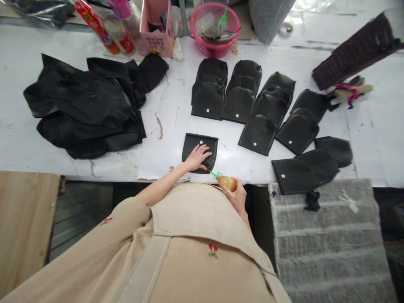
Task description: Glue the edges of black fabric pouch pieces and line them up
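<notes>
My left hand (197, 156) lies flat on a black rounded leather piece (193, 144) near the front edge of the white table (19, 143). Its fingers are spread, pressing the piece down. My right hand (237, 194) grips a small amber glue bottle (227, 182) with a green nozzle. The nozzle tip touches the lower right edge of the black piece.
Rows of overlapped black leather pieces (241, 94) lie behind and to the right. A heap of black material (85, 109) sits at left. A pink bowl (215, 29), a pink box (157, 27) and bottles stand at the back. A grey padded surface (328, 235) is at lower right.
</notes>
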The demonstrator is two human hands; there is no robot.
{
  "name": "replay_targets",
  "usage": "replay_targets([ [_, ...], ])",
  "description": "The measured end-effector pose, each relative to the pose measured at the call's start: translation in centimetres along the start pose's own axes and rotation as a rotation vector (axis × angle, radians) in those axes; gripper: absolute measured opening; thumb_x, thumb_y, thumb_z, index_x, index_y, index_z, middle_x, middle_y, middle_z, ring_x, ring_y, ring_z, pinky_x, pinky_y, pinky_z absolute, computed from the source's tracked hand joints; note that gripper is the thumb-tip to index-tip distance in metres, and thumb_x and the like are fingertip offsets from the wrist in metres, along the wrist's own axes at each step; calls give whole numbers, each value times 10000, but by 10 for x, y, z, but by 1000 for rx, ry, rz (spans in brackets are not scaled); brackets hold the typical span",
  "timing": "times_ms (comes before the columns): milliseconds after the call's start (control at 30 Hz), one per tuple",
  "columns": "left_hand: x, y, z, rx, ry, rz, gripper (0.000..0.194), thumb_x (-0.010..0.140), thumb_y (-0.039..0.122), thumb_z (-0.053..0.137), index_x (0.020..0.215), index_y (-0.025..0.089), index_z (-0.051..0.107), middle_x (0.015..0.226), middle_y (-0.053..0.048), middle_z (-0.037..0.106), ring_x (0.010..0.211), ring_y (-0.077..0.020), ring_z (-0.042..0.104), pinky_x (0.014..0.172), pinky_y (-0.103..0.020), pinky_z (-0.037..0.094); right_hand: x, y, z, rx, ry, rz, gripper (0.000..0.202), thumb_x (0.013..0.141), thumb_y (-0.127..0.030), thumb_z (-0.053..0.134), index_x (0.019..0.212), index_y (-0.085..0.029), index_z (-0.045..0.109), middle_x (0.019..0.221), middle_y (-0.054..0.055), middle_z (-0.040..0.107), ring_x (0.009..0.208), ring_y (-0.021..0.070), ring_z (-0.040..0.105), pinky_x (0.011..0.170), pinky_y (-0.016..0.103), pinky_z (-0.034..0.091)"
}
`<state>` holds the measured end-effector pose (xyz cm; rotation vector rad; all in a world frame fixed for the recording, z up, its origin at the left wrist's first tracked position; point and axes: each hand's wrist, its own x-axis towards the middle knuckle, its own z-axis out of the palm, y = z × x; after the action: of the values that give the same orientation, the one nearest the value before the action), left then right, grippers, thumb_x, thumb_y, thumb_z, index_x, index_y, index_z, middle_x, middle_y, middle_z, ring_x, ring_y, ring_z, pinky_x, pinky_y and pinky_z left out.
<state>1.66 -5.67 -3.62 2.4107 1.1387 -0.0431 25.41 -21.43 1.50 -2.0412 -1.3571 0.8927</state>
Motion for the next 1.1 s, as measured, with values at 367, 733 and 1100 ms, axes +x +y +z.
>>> replay_targets([
  [367,0,5,-2,17,6,-33,842,655,493,850,1383,216,529,1514,-164,434,1458,-338,298,1196,-517,183,-1,-8,-13,14,24,26,634,683,-647,724,1111,-186,644,1041,101,718,895,272,667,849,439,533],
  [733,36,40,-12,99,89,-252,696,720,601,763,1275,217,591,1379,-184,522,1249,-393,438,981,-508,364,-1,-2,-22,428,271,250,643,645,-527,814,1118,-169,567,1002,98,713,870,263,706,796,413,586],
  [1100,40,45,-14,184,73,-258,644,772,622,706,1229,185,584,1352,-186,513,1217,-368,442,950,-471,366,2,14,8,131,302,136,689,683,-643,742,1178,-181,614,1086,99,695,947,262,667,876,408,535],
])
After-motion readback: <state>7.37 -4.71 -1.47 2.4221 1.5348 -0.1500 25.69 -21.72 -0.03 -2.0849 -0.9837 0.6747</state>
